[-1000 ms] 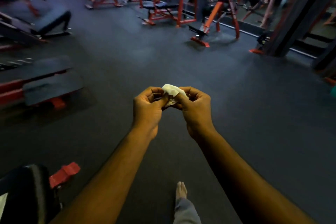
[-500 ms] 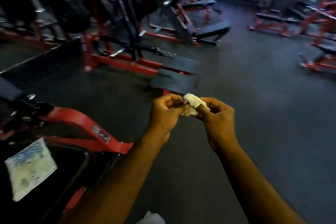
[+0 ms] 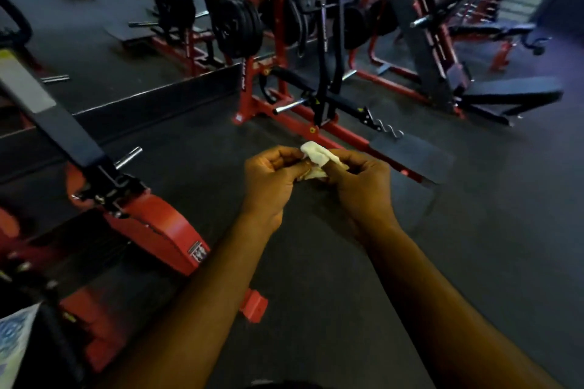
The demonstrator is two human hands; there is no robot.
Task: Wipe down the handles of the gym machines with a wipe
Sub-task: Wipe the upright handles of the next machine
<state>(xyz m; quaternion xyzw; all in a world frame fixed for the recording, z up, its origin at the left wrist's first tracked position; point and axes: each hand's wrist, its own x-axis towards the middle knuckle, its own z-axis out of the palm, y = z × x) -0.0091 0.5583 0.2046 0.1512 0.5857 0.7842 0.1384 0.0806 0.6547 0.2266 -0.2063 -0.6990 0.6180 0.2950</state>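
White and crumpled, the wipe sits pinched between both hands at mid-frame, held out in front of the body above the dark rubber floor. The left hand curls its fingers round the near side of the wad, and the right hand grips the other side with fingers bent over it; the grip matches that of a second ago, so the wipe is still being bunched or refolded, not applied to anything.

What has changed is the view. A second ago the head faced open floor with benches far off; half a second ago it was swinging left; now red machines fill the frame. Just beside the left forearm stands a red machine with a black padded arm and a chrome peg. Beyond the hands lies a red-framed plate-loaded machine with black weight plates and black handles hanging near its middle. Farther right, black benches blur into the distance.

In my judgement the person has turned toward the next machine to clean. No handle is touched yet, so wiping is still ahead.
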